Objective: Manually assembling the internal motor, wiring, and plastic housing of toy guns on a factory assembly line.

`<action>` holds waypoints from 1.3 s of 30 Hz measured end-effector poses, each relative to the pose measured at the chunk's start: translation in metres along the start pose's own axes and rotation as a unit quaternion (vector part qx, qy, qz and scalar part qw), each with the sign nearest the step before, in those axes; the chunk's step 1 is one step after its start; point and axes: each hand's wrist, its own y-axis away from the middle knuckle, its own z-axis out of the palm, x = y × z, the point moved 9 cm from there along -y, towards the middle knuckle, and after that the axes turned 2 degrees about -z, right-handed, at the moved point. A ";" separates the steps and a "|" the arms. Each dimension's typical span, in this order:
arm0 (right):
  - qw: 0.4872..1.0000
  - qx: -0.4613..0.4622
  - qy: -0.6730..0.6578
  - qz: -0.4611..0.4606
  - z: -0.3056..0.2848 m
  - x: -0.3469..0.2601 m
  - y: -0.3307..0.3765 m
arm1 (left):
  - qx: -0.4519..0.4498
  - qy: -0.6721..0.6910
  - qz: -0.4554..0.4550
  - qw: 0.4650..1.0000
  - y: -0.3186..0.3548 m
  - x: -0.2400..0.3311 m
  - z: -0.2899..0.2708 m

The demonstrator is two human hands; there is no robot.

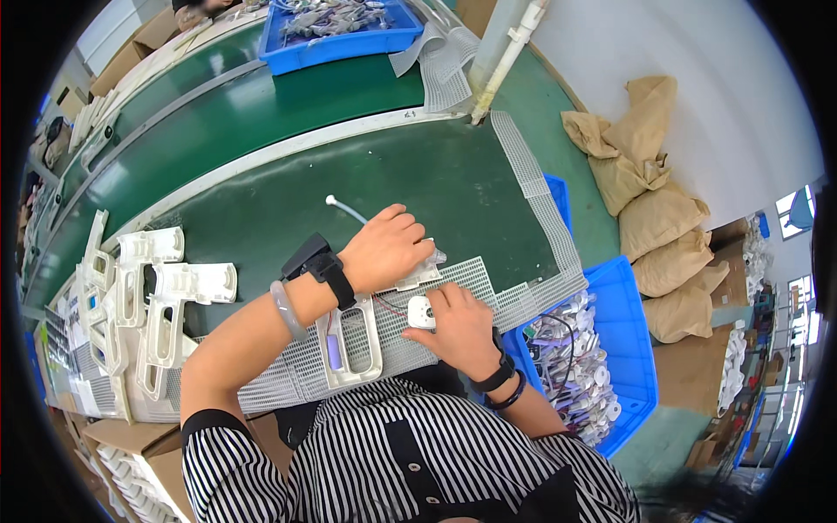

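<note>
My left hand (390, 250) is curled over the upper end of a white plastic housing (373, 344), fingers closed. A pale tube (350, 211) with a white tip sticks out beyond this hand. In the housing's lower part, beside an oval opening, sits a purple cylindrical battery (334, 352). My right hand (460, 329) pinches a small white square module (420, 312) between thumb and fingers. Thin red wires (390, 305) run from the module toward the housing. What lies beneath my left palm is hidden.
White housings (166, 301) are piled at the left. A blue bin (641, 357) of wired white parts stands at the right. Perforated grey matting (288, 375) edges the green work surface (436, 183). Another blue tray (340, 54) is at the back; brown sacks (663, 222) line the wall.
</note>
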 end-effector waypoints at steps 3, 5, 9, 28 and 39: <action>0.998 -0.048 -0.007 0.034 0.007 0.001 -0.002 | -0.033 0.005 0.003 0.999 0.000 0.001 0.001; 0.993 -0.093 -0.019 0.067 0.015 0.005 -0.001 | -0.044 0.010 -0.001 0.999 0.001 0.002 0.001; 0.996 -0.074 -0.028 0.039 0.005 -0.001 -0.002 | -0.066 0.023 -0.016 0.997 0.007 0.002 0.008; 0.938 -0.036 -0.344 -0.008 -0.010 0.051 -0.038 | -0.087 0.113 -0.138 0.980 0.013 -0.013 0.015; 0.904 -0.102 -0.413 0.044 0.012 0.062 -0.045 | -0.074 0.009 -0.247 0.966 0.012 -0.010 0.014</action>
